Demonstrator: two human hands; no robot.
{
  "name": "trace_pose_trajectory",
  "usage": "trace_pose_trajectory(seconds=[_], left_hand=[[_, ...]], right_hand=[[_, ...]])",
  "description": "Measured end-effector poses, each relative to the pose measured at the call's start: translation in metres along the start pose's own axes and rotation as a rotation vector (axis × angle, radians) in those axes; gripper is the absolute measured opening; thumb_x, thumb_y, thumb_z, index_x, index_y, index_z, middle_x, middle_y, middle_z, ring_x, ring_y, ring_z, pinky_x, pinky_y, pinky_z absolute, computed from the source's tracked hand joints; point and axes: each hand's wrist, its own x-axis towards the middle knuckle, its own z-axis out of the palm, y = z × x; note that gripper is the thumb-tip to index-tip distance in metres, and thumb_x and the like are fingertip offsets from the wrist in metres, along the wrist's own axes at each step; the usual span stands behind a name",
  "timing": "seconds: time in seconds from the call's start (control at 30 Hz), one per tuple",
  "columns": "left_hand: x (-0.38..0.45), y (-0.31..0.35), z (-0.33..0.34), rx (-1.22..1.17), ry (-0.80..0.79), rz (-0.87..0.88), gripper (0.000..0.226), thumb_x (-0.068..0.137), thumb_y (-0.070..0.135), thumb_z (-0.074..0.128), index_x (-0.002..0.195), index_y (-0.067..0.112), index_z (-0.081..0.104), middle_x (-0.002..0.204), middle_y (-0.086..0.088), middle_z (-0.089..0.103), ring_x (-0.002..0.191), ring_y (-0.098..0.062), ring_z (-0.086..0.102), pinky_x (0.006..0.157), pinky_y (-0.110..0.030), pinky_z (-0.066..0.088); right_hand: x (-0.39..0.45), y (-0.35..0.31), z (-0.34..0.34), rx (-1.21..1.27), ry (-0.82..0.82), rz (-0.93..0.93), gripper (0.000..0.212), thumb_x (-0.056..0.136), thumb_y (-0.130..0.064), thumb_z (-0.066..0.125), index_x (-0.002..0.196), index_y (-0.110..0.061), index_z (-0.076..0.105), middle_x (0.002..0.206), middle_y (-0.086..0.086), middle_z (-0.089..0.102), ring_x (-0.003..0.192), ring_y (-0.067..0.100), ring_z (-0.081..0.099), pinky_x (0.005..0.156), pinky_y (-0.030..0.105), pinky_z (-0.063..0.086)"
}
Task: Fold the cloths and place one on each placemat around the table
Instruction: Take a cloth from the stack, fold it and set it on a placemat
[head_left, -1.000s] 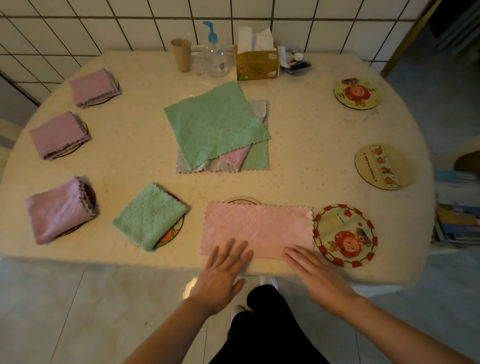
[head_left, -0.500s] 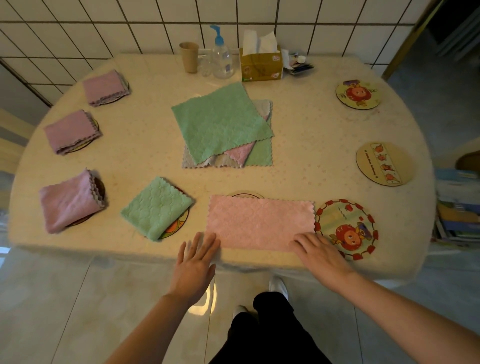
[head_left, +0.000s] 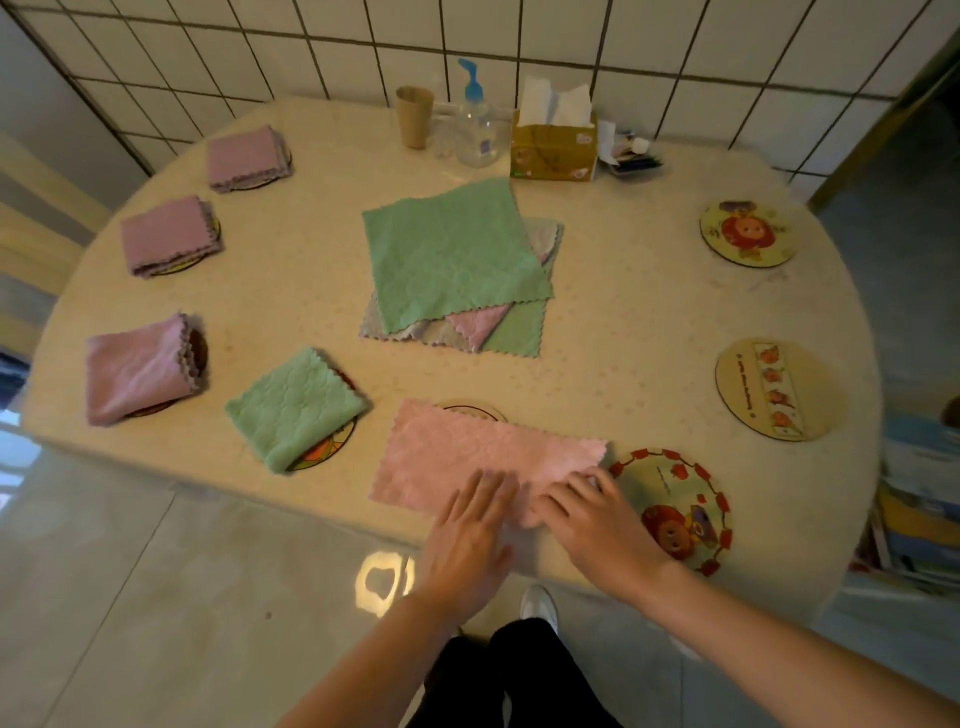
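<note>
- The table (head_left: 623, 332) is seen from above; mats are ringed round it, and four on the left already carry folded cloths: three mauve and one folded green cloth (head_left: 293, 408).
- A stack of unfolded cloths (head_left: 457, 267) lies in the middle, a green one on top, so more folding is judged to remain.
- The pink cloth (head_left: 467, 457) lies at the near edge, folded once into a long strip, over a mostly hidden mat (head_left: 475, 408) whose far rim shows beyond it.
- Three mats on the right are bare; the red-rimmed mat (head_left: 675, 509) sits just beside the strip's right end.
- The left hand (head_left: 467, 540) rests flat on the strip's near edge, fingers straight and gripping nothing.
- The right hand (head_left: 597, 514) is at the strip's right near corner; its fingers are bent over the fabric, but whether the corner is pinched cannot be told.
- For a clean second fold, the middle is best held down by the flat hand while the right end is carried over to the left end, edges matched, then pressed smooth and centred on its mat.
</note>
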Motion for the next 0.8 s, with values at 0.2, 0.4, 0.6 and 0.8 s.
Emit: trace_pose_trajectory(seconds=[0.2, 0.4, 0.6, 0.8], left_hand=[[0.021, 0.023, 0.022, -0.192, 0.101, -0.168, 0.055, 0.091, 0.049, 0.03, 0.139, 0.027, 0.047, 0.146, 0.008, 0.044, 0.137, -0.015, 0.037, 0.113, -0.033, 0.03], [0.005, 0.024, 0.015, -0.389, 0.037, -0.173, 0.047, 0.095, 0.037, 0.034, 0.14, 0.031, 0.046, 0.148, 0.012, 0.038, 0.14, -0.006, 0.023, 0.117, -0.025, 0.021], [-0.041, 0.001, -0.005, -0.482, -0.151, -0.104, 0.039, 0.1, 0.038, 0.038, 0.138, 0.04, 0.046, 0.146, 0.021, 0.039, 0.14, 0.004, 0.021, 0.116, -0.018, 0.01], [-0.062, -0.012, -0.005, -0.82, -0.13, -0.416, 0.034, 0.092, 0.051, 0.046, 0.125, 0.048, 0.056, 0.127, 0.011, 0.062, 0.118, -0.01, 0.057, 0.105, -0.032, 0.04]], right_hand=[[0.006, 0.026, -0.019, 0.262, -0.107, -0.215, 0.026, 0.086, -0.011, 0.046, 0.107, -0.018, 0.059, 0.104, -0.005, 0.06, 0.096, 0.014, 0.054, 0.084, 0.028, 0.046], [0.035, 0.083, -0.01, 0.36, -0.043, -0.091, 0.042, 0.08, 0.006, 0.06, 0.119, -0.009, 0.059, 0.116, 0.006, 0.061, 0.106, 0.02, 0.058, 0.084, 0.036, 0.054], [0.045, 0.083, 0.025, 0.07, -0.415, -0.599, 0.09, 0.072, 0.005, 0.063, 0.147, -0.026, 0.023, 0.154, 0.001, 0.028, 0.141, 0.019, 0.027, 0.112, 0.038, 0.03], [0.042, 0.067, 0.041, 0.222, -0.426, -0.728, 0.055, 0.082, -0.016, 0.044, 0.137, -0.021, 0.046, 0.142, -0.004, 0.048, 0.133, 0.011, 0.041, 0.107, 0.032, 0.039]])
